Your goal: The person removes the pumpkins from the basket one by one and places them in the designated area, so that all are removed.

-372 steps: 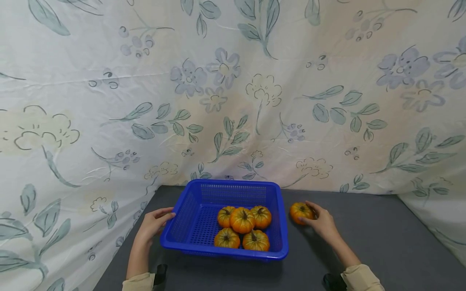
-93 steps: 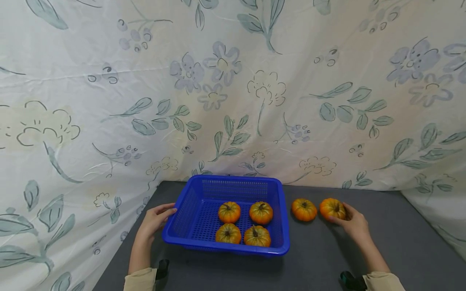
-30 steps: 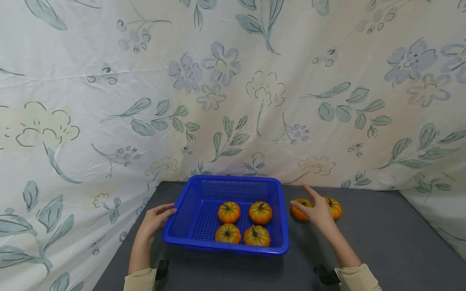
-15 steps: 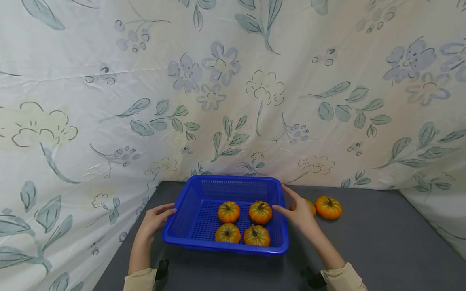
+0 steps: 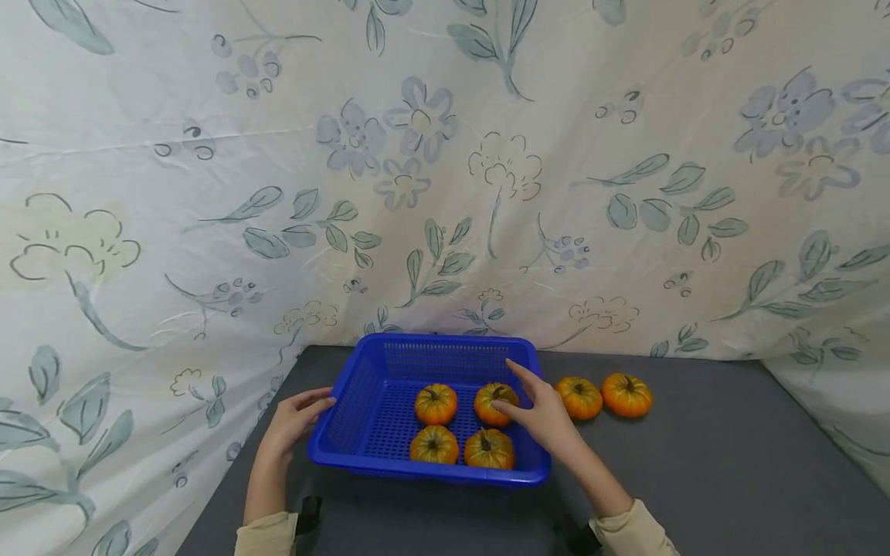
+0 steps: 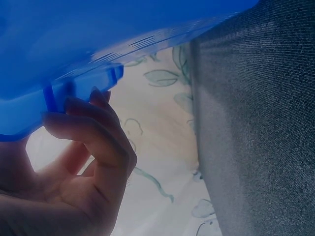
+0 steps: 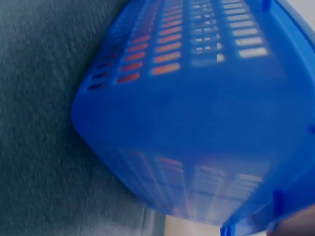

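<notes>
My left hand point(image 5: 292, 421) grips the left rim of a blue plastic basket point(image 5: 431, 468). In the left wrist view its fingers point(image 6: 93, 132) curl up under the basket's rim. My right hand point(image 5: 545, 417) reaches over the basket's right rim, thumb and fingers spread around the back right small orange pumpkin point(image 5: 492, 398). The thumb overlaps that pumpkin in the head view. Beside it in the basket sit a back left pumpkin point(image 5: 436, 404), a front left pumpkin point(image 5: 434, 445) and a front right pumpkin point(image 5: 489, 449). The right wrist view shows mostly the basket's outer wall point(image 7: 172, 113).
Right of the basket, two more pumpkins sit side by side on the dark grey table point(image 5: 723, 448): a nearer-basket pumpkin point(image 5: 580, 398) and an outer pumpkin point(image 5: 628, 395). A floral cloth point(image 5: 431, 255) hangs behind the table.
The basket's middle pumpkin is gone from there, and two pumpkins now stand outside on the right. My right hand let go of the outer one and moved left over the basket.
</notes>
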{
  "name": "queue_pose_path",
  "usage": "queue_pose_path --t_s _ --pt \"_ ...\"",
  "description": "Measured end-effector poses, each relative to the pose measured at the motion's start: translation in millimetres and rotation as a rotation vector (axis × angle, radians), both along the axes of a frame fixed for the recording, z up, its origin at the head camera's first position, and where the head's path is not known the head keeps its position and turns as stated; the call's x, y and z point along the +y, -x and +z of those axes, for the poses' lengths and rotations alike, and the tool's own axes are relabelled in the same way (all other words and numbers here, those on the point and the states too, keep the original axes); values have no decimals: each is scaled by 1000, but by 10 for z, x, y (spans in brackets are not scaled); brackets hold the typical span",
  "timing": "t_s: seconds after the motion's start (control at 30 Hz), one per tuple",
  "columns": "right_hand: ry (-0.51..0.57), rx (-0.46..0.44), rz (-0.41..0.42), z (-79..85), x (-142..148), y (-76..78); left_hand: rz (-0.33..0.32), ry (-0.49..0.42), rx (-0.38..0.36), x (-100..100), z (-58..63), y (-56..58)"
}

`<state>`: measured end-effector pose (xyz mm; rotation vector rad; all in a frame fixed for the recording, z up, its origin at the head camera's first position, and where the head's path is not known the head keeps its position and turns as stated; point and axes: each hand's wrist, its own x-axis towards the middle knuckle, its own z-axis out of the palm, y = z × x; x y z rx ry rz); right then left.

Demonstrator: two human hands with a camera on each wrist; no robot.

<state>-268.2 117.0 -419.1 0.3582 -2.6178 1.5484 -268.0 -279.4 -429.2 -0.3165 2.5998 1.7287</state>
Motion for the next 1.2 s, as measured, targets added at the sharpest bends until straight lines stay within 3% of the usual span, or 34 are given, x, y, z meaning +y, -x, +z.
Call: queue_pose_path --t_s 0.27,0.6,1.2 --pt "-26 42 39 -17 -174 -54 4 16 -4 -12 25 -26" --pt "-34 -16 96 -47 -356 -105 -2 12 -6 -21 23 -14" --pt "-75 -91 400 -105 -620 -157 -12 28 -11 -26 7 -7"
